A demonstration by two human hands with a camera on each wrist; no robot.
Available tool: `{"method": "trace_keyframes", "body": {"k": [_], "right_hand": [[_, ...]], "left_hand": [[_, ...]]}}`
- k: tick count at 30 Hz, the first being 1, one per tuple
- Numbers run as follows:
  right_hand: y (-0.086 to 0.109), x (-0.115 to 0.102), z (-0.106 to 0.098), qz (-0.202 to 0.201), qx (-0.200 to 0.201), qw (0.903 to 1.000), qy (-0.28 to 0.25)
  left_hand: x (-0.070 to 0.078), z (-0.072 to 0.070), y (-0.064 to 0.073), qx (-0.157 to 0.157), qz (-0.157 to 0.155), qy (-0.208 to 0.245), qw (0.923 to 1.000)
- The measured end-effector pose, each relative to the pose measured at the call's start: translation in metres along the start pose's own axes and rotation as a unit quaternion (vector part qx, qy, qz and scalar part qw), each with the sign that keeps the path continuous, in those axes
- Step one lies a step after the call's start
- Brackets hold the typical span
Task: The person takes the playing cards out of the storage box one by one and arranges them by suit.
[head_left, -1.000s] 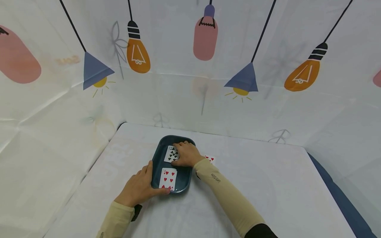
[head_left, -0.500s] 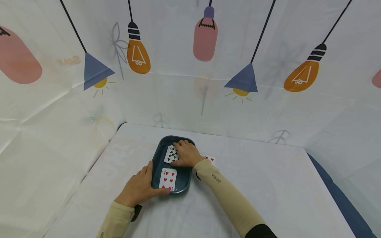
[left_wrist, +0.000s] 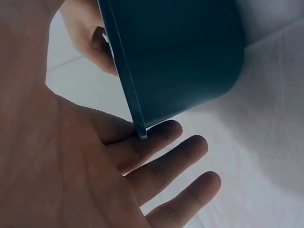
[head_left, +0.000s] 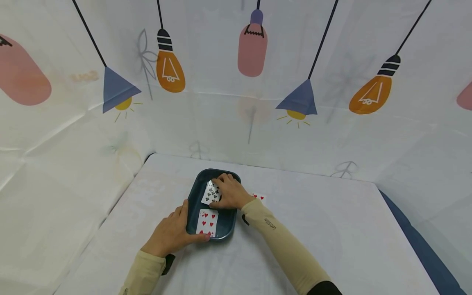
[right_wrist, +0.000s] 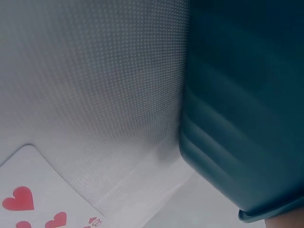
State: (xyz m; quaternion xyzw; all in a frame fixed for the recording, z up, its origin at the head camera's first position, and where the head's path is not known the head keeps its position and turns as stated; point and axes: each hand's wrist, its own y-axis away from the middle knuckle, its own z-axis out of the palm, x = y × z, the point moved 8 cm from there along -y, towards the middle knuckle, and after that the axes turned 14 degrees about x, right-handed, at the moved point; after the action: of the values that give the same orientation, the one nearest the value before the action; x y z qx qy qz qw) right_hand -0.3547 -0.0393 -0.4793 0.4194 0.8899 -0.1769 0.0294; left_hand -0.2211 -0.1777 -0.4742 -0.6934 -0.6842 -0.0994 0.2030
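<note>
A dark teal tray (head_left: 229, 229) stands on the white-covered table. In its far half lies a black club playing card (head_left: 211, 193), and in its near half a six of hearts (head_left: 207, 222). My right hand (head_left: 231, 192) reaches in over the right rim and pinches the club card between thumb and fingers, at its near and far edges. My left hand (head_left: 173, 231) rests against the tray's left corner, its fingers (left_wrist: 171, 171) fairly straight along the outer wall and the thumb on the near rim. Another heart card (right_wrist: 38, 194) lies outside the tray, partly hidden by my right wrist.
The tabletop (head_left: 313, 229) stretches to the right of the tray. Behind it hangs a white cloth (head_left: 221, 123) printed with lamps and bulbs. A dark blue surface (head_left: 409, 229) shows past the table's right edge.
My right thumb and fingers have shifted slightly left and nearer, and the club card has moved a little with them. My left hand stays on the tray.
</note>
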Motion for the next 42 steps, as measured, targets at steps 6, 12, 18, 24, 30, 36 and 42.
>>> {"method": "trace_keyframes", "body": {"k": [6,12,18,24,30,36,42], "right_hand": [[0.003,0.000,-0.003,-0.002,0.011,0.9999,-0.012],[0.007,-0.001,-0.010,-0.003,0.008,0.9997,-0.024],[0.011,-0.003,-0.026,-0.004,0.013,0.9987,-0.050],[0.015,0.002,-0.035,0.011,0.009,0.9969,-0.078],[0.021,0.008,-0.042,0.030,0.006,0.9956,-0.088],[0.026,0.015,-0.053,0.041,0.020,0.9953,-0.085],[0.032,0.027,-0.063,0.055,0.031,0.9949,-0.078]], "left_hand": [[0.001,-0.001,0.001,0.000,0.000,0.000,1.0000],[0.001,0.000,0.002,-0.002,-0.002,-0.001,1.0000],[0.001,-0.001,0.002,-0.002,-0.003,-0.002,1.0000],[0.001,-0.001,0.001,-0.001,0.003,-0.002,1.0000],[-0.001,0.000,0.001,-0.002,0.002,-0.005,1.0000],[-0.002,0.000,0.001,-0.004,-0.005,-0.005,1.0000],[-0.002,-0.001,0.001,0.001,0.001,-0.002,1.0000]]}}
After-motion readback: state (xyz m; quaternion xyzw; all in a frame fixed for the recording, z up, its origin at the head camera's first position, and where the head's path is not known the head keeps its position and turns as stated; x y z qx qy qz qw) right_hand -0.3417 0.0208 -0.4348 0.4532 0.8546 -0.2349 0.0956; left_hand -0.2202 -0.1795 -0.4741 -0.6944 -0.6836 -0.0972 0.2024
